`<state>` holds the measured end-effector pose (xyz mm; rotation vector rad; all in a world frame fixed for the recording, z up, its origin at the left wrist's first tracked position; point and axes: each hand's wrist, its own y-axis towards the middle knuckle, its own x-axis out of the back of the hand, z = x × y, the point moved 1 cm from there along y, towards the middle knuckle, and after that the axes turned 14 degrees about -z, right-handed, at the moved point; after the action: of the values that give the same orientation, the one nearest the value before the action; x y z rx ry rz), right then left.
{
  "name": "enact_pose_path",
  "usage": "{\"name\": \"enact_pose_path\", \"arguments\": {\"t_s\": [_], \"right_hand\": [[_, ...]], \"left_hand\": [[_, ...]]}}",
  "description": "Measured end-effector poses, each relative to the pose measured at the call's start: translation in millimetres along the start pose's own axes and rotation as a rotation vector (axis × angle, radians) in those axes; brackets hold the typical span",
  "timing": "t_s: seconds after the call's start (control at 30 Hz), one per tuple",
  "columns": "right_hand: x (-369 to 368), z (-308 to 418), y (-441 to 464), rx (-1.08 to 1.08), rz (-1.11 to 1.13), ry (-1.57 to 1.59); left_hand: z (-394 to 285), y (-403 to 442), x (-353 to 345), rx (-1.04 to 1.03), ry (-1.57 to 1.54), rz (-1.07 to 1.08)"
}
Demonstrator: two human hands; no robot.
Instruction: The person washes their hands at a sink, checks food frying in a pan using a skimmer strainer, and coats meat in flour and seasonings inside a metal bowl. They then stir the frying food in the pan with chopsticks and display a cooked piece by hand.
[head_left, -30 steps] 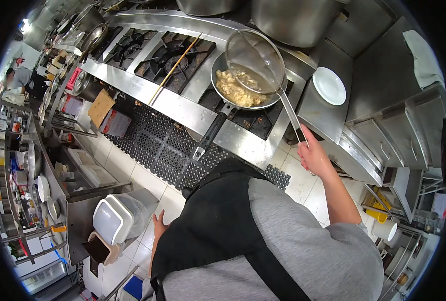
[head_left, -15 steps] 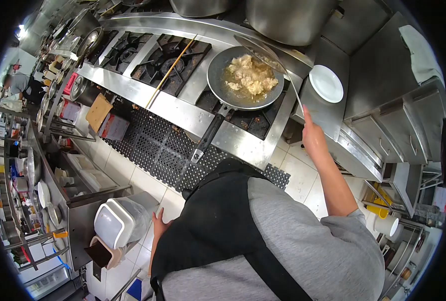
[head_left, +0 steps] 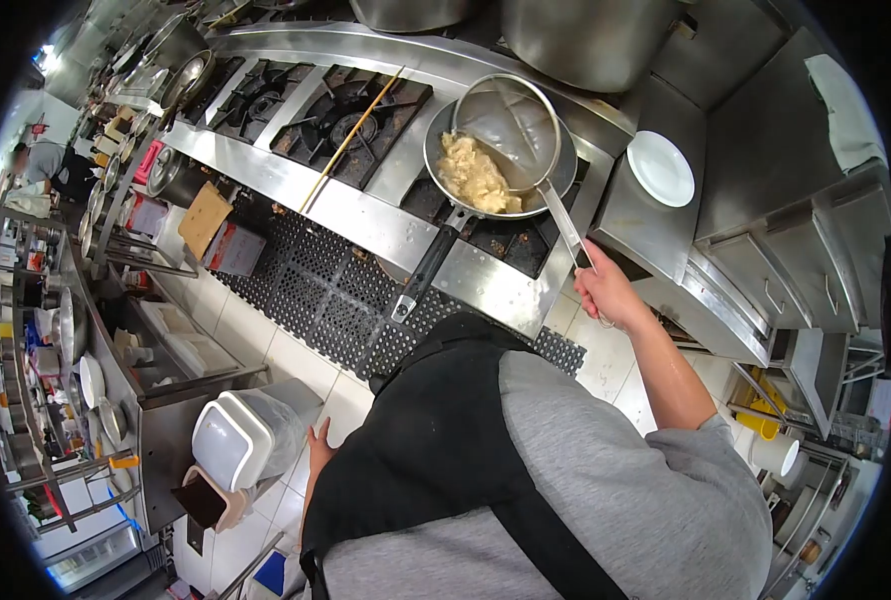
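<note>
My right hand [head_left: 608,287] is wrapped around the long metal handle of a round mesh strainer [head_left: 510,120]. The strainer's bowl is tilted over the frying pan [head_left: 568,168] and hides part of it. Golden battered pieces of food [head_left: 472,175] are bunched at the pan's left and front side. The pan sits on a stove burner, its black handle [head_left: 428,270] pointing towards me with no hand on it. Low beside my apron, my left hand [head_left: 319,450] hangs with its fingers apart and nothing in it; part of it is hidden by my body.
A wooden stick [head_left: 353,138] lies across the burner left of the pan. On the steel counter to the right is a white plate [head_left: 660,168]. Large pots [head_left: 590,40] stand behind the stove. A lidded white bin [head_left: 233,440] is at my left. Far left, another person [head_left: 45,165] is bent forward.
My right hand has come down and nearer to me, turning the strainer so its round bowl faces up over the pan. The food has shifted to the pan's left side.
</note>
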<state>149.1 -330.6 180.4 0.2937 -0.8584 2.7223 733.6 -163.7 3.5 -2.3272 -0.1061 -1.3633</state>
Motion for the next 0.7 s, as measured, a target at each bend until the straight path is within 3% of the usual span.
{"name": "enact_pose_path", "arguments": {"t_s": [0.17, 0.27, 0.33, 0.47, 0.53, 0.63, 0.7], "right_hand": [[1.7, 17.1, -31.5, 0.036, 0.019, 0.04], [10.1, 18.7, -44.8, 0.058, -0.049, 0.004], [15.0, 24.6, -56.0, 0.085, -0.06, -0.068], [19.7, 23.5, -48.7, 0.066, -0.078, -0.213], [21.1, 6.0, -30.4, 0.407, -0.233, -0.499], [20.1, 15.2, -38.1, 0.474, -0.336, -0.579], [22.1, 14.3, -46.8, 0.423, -0.282, -0.529]], "left_hand": [[0.9, 7.9, -1.0, -0.027, 0.034, -0.009], [86.3, 32.8, -51.0, -0.119, -0.178, -0.012], [92.7, 32.3, -53.5, -0.13, -0.189, -0.011], [52.1, 23.4, -33.9, -0.15, -0.113, -0.031], [1.2, 12.4, -4.6, -0.023, 0.052, 0.102], [27.0, 25.9, -20.4, -0.193, 0.003, 0.105], [12.2, 21.2, -12.5, -0.296, -0.069, 0.089]]}}
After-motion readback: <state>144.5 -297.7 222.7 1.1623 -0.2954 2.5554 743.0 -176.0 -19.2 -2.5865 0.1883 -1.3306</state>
